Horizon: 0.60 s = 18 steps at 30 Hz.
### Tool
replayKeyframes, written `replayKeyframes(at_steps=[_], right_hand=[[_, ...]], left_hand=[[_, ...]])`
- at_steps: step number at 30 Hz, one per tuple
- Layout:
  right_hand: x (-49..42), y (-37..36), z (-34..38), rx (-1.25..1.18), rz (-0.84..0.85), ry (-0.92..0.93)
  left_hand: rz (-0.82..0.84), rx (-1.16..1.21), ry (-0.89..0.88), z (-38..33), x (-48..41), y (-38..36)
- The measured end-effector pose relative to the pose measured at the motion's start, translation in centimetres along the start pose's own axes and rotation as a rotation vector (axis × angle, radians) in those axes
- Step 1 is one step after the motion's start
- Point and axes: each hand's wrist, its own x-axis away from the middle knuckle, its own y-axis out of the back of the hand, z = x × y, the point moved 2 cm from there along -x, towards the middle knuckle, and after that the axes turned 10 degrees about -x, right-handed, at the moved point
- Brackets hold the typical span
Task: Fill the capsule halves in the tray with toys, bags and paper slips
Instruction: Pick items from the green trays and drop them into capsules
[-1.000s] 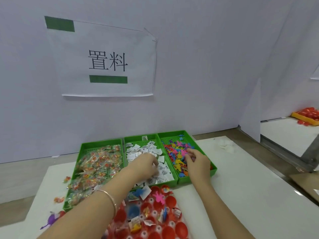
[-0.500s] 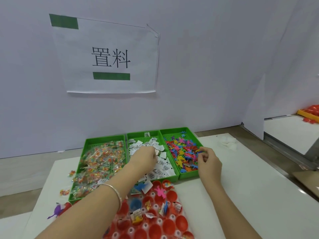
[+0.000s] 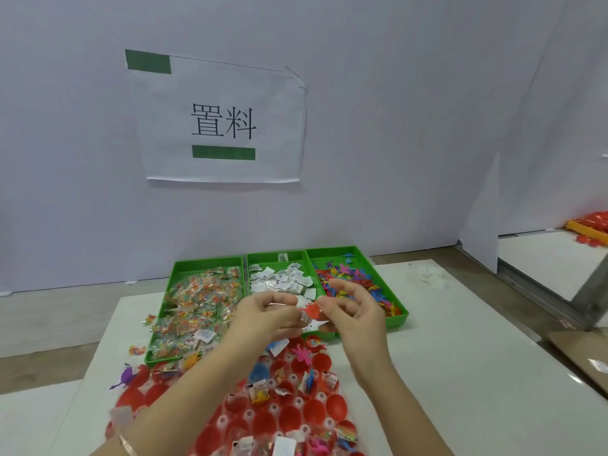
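Just changed: a second ago the left hand (image 3: 266, 315) was down among the paper slips (image 3: 279, 279) and the right hand (image 3: 357, 315) was in the loose toys (image 3: 358, 281). Both have since lifted and met in mid-air over the near rim of the bins.
Meaning for the task: picking looks done for this round. The pieces seem to be getting paired up before they go into a capsule.
Right hand: thumb and forefinger pinch a red toy (image 3: 312, 311), other fingers fanned loose.
Left hand: fingers curled, apparently pinching a white paper slip (image 3: 304, 320) right against the toy.
Red toy: small, flat and bright red with a spiky edge. Its exact shape is too small to tell.
Tray (image 3: 221, 421): clear plastic, at 6 o'clock from the hands, on the white table (image 3: 460, 373).
Capsule halves (image 3: 335, 406): red cups with the open side up. Several hold toys, bags or slips, and several look empty.
Supplies: three green bins at 12 o'clock from the tray, with the bags (image 3: 200, 301) toward 10, the slips in the middle and the toys toward 2.
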Motion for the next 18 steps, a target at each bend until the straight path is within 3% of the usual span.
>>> replayKeyframes(at_steps=[7,15,18], right_hand=[[1.7,-0.8,-0.2,0.081,-0.066,-0.009],[2.6,-1.1,-0.7,0.008,0.111,-0.181],[2.4,-0.7,-1.4,-0.023,0.041,-0.122]], left_hand=[[0.031,0.123,0.022,-0.1,2.5,-0.3],[0.064,-0.024,-0.073,0.0,3.0,0.5],[0.122,-0.166,-0.129,-0.6,2.4,1.5]])
